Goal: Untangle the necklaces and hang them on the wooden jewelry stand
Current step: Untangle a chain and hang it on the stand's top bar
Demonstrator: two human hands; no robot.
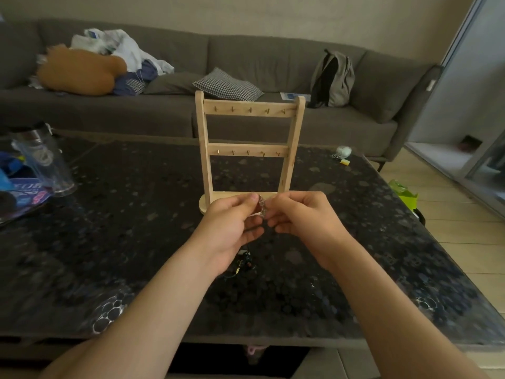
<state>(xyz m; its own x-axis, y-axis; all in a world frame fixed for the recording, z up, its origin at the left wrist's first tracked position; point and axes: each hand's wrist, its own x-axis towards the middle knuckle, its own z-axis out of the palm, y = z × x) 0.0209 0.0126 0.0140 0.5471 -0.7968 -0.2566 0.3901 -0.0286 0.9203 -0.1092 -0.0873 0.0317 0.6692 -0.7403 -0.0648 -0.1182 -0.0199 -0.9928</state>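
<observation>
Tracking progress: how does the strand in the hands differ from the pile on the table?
The strand is pinched between the left hand and right hand, lifted before the stand; the pile lies on the table by the left wrist. The strand looks pale and beaded; the pile looks dark with gold bits. Neither hangs on the stand.

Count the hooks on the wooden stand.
10: five in a row on the top bar, five on the lower bar. None seem hidden.
</observation>
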